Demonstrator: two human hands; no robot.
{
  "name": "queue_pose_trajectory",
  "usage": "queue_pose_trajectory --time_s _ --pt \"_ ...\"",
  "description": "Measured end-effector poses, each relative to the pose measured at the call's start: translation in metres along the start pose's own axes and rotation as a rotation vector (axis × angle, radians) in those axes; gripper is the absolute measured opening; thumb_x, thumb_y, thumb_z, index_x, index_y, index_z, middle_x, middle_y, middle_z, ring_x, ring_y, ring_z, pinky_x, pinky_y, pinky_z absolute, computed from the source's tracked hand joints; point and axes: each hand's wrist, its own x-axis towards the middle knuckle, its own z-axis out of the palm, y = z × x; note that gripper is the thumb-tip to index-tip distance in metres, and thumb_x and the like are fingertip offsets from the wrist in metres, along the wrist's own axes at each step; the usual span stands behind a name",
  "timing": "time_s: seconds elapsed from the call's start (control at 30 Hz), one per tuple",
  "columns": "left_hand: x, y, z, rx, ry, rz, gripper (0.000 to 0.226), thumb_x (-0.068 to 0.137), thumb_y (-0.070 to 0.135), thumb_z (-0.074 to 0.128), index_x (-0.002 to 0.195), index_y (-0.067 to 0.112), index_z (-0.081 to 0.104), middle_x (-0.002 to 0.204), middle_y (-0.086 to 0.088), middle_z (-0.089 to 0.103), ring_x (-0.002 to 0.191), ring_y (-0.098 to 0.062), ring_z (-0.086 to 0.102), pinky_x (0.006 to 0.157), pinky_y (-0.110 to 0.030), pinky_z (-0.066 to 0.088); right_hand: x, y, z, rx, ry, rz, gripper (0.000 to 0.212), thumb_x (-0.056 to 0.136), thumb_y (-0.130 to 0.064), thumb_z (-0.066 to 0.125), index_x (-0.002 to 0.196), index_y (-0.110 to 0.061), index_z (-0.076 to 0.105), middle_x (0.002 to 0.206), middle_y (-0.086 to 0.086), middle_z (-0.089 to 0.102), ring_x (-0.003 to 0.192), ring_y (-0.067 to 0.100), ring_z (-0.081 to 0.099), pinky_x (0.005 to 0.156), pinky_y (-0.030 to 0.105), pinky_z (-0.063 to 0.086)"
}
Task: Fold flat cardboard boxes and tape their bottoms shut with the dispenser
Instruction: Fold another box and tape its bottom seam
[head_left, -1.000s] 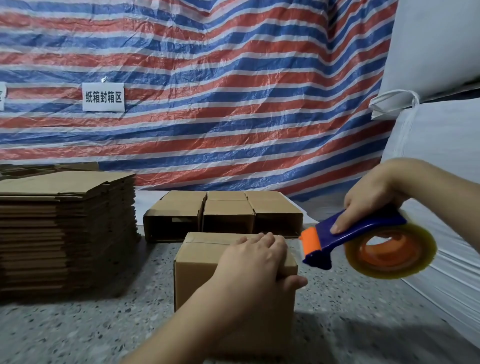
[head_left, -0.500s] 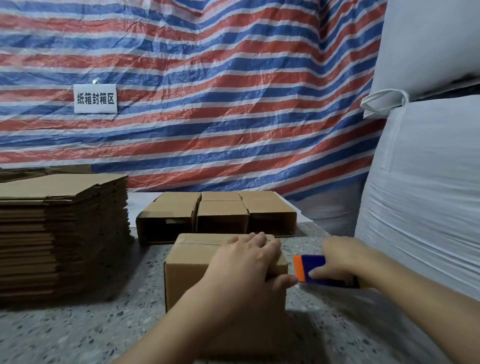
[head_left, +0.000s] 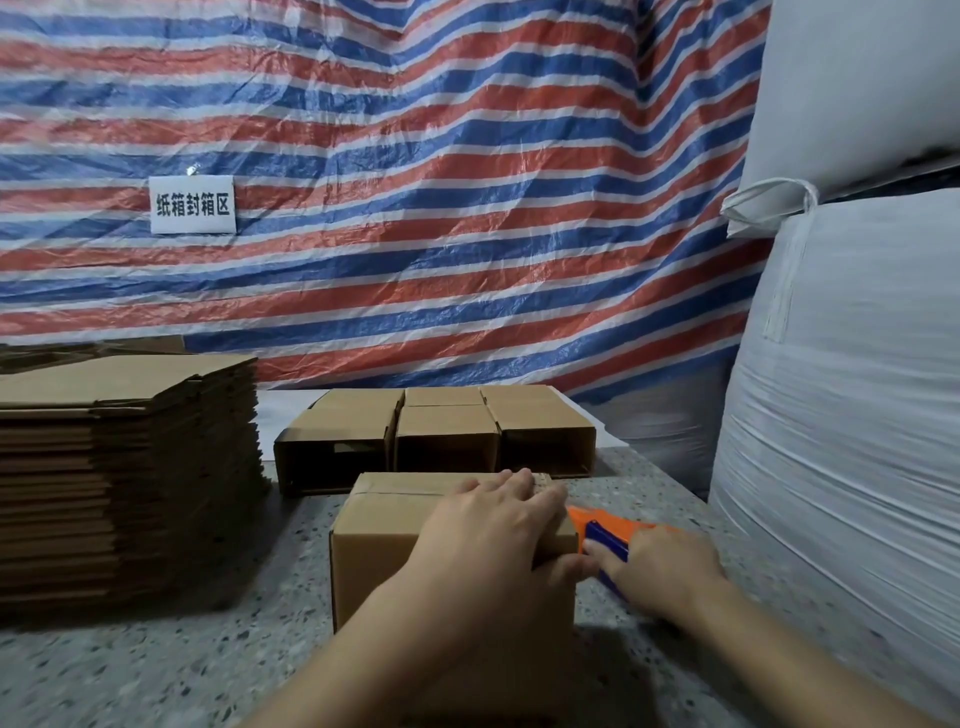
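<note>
The left hand (head_left: 498, 525) lies flat, fingers straight, atop the matte brown corrugated cardboard box (head_left: 395, 540) on the speckled stone table (head_left: 156, 670); the right hand (head_left: 660, 566) grips the blue-and-orange plastic tape dispenser (head_left: 605, 530) (blurred) against the box's right side.

What you can't make out at the counter's right side

Your right hand (head_left: 662, 566) covers most of the blurred tape dispenser (head_left: 605, 530); its roll is hidden. Your left hand (head_left: 488, 535) hides the box (head_left: 384, 525) top's right part. The flat cardboard stack (head_left: 104, 467) runs off the left edge.
</note>
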Motion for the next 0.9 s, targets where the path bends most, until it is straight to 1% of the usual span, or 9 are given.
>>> queue_pose_trajectory --time_s 0.07,0.17,0.27,0.3,0.37,0.53,0.7,0.77,0.9 --pt "0.0 0.0 0.0 -0.001 0.008 -0.001 0.073 0.09 0.074 0.033 0.15 0.034 0.028 0.156 0.0 0.036 0.144 -0.02 0.031 0.116 -0.038 0.025 -0.002 -0.002 -0.014 0.061 0.104 0.055 0.08 0.09 -0.08 0.008 0.092 -0.023 0.064 0.094 -0.001 0.07 0.088 0.017 0.064 0.091 0.04 0.044" --pt "0.001 0.002 -0.001 -0.003 -0.004 -0.009 0.072 0.091 0.073 0.034 0.149 0.033 0.03 0.155 -0.001 0.037 0.143 -0.021 0.031 0.116 -0.039 0.025 -0.007 -0.007 -0.038 0.471 0.249 0.089 0.084 0.087 -0.078 0.001 0.076 -0.019 0.06 0.073 -0.003 0.066 0.066 0.013 0.06 0.071 0.035 0.049" --pt "0.0 0.001 -0.002 0.012 0.017 -0.002 0.07 0.091 0.072 0.035 0.148 0.031 0.034 0.152 -0.002 0.041 0.142 -0.02 0.034 0.114 -0.038 0.027 -0.017 -0.018 -0.055 1.202 -0.252 0.227 0.08 0.095 -0.075 0.025 0.08 -0.008 0.066 0.062 0.004 0.067 0.052 0.016 0.062 0.055 0.029 0.05" --pt "0.0 0.001 -0.002 0.017 0.026 0.002 0.069 0.092 0.072 0.036 0.147 0.031 0.034 0.152 -0.002 0.041 0.141 -0.02 0.034 0.114 -0.038 0.028 -0.023 -0.02 -0.059 1.334 -0.406 0.236 0.077 0.095 -0.075 0.031 0.081 -0.007 0.065 0.062 0.006 0.064 0.049 0.017 0.059 0.051 0.026 0.046" --pt "-0.001 0.001 -0.002 0.023 0.031 0.007 0.068 0.093 0.07 0.036 0.148 0.031 0.032 0.153 -0.002 0.04 0.142 -0.021 0.033 0.115 -0.038 0.028 -0.032 -0.023 -0.063 1.486 -0.528 0.215 0.068 0.093 -0.074 0.039 0.078 -0.01 0.061 0.061 0.006 0.056 0.047 0.015 0.052 0.047 0.025 0.039" --pt "0.0 0.001 -0.002 0.04 0.024 0.012 0.071 0.092 0.07 0.035 0.15 0.03 0.03 0.154 -0.003 0.039 0.143 -0.021 0.032 0.115 -0.038 0.028 -0.042 -0.03 -0.073 1.706 -0.534 0.192 0.045 0.1 -0.051 0.05 0.07 -0.017 0.053 0.056 0.0 0.046 0.046 0.013 0.048 0.047 0.026 0.038" --pt "0.001 0.0 0.0 0.048 0.04 0.017 0.072 0.091 0.072 0.033 0.15 0.03 0.031 0.152 -0.002 0.041 0.142 -0.021 0.035 0.114 -0.038 0.029 -0.047 -0.034 -0.071 1.662 -0.388 0.155 0.033 0.103 -0.034 0.053 0.076 -0.015 0.052 0.053 -0.002 0.043 0.047 0.012 0.044 0.047 0.025 0.039" --pt "0.001 0.0 0.001 0.037 0.041 0.019 0.071 0.092 0.071 0.034 0.15 0.03 0.03 0.153 -0.003 0.04 0.142 -0.021 0.034 0.115 -0.038 0.029 -0.051 -0.038 -0.07 1.667 -0.364 0.147 0.031 0.104 -0.034 0.052 0.085 -0.01 0.059 0.058 0.001 0.048 0.049 0.013 0.046 0.049 0.026 0.04" --pt "0.0 0.001 0.002 0.023 0.047 0.014 0.072 0.093 0.07 0.033 0.153 0.033 0.021 0.157 -0.004 0.034 0.146 -0.023 0.029 0.117 -0.04 0.024 -0.059 -0.053 -0.063 1.684 -0.317 0.09 0.038 0.107 -0.034 0.045 0.112 -0.003 0.067 0.086 0.018 0.064 0.076 0.031 0.056 0.072 0.04 0.044"
